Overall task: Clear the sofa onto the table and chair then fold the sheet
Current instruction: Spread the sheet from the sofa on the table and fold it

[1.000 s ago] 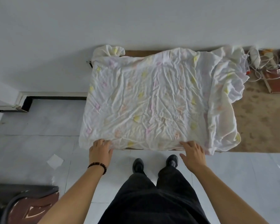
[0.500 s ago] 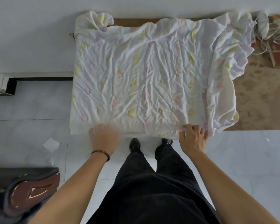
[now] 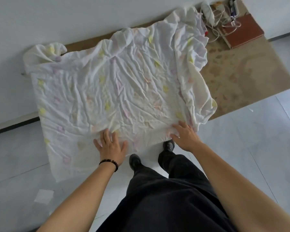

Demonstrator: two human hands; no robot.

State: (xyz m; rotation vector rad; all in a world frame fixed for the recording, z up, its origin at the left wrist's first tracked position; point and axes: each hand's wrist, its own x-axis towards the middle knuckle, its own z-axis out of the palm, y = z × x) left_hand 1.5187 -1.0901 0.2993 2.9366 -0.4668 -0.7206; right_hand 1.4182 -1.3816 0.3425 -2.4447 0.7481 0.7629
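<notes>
Both arms reach forward. The left hand (image 3: 111, 146) lies flat, fingers spread. The right hand (image 3: 185, 136) lies palm-down, fingers loosely extended.

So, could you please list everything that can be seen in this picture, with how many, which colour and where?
sheet: one, white with faint yellow and pink marks, wrinkled, spread over the sofa, near edge hanging to the floor
sofa: one, tan patterned, against the wall, right part uncovered
book: one, reddish brown, far right corner of the sofa
cables: a tangle, white, beside the book; count unclear
paper scrap: one, white, on the floor at lower left
floor: light grey tiles
left hand: flat on the sheet near its front edge, dark bead bracelet on the wrist
right hand: fingers spread on the sheet's front edge
legs: two, black trousers, black shoes
</notes>
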